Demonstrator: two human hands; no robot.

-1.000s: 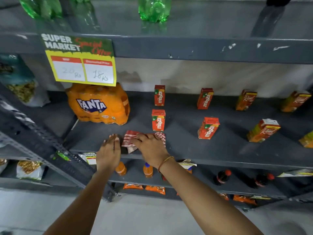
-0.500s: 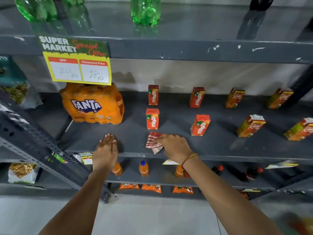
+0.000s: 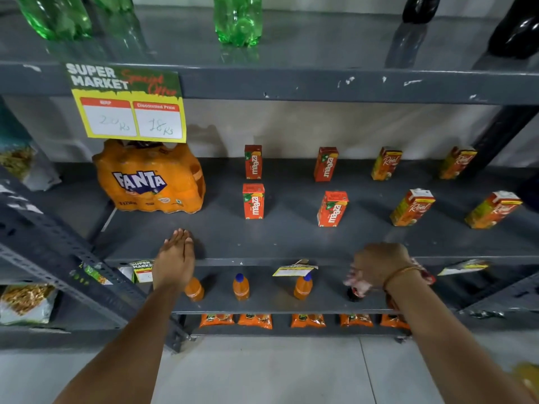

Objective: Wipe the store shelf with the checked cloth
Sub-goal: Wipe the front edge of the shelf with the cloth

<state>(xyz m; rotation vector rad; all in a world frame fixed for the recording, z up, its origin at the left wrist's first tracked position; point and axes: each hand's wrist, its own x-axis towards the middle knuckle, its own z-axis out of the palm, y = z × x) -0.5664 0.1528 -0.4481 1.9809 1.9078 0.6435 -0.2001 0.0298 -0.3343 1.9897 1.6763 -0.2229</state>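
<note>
The grey metal shelf point(image 3: 291, 243) runs across the middle of the view. My left hand point(image 3: 175, 258) lies flat and palm down on its front edge, left of centre, holding nothing. My right hand point(image 3: 379, 265) is at the shelf's front edge further right, blurred by motion, closed on the red-and-white checked cloth point(image 3: 357, 284). The cloth hangs below the hand over the shelf's lip, and a bit of it shows past the wrist at the right.
On the shelf stand a Fanta multipack point(image 3: 148, 179), several Maaza cartons point(image 3: 253, 201) and several Real juice cartons point(image 3: 411, 207). A price sign point(image 3: 128, 106) hangs from the upper shelf, which carries green bottles point(image 3: 237, 20). Small orange bottles point(image 3: 241, 287) are below.
My right hand has slid the cloth to the right along the shelf's front edge, from near the left Maaza carton to past the second one. The left hand stayed in place.
</note>
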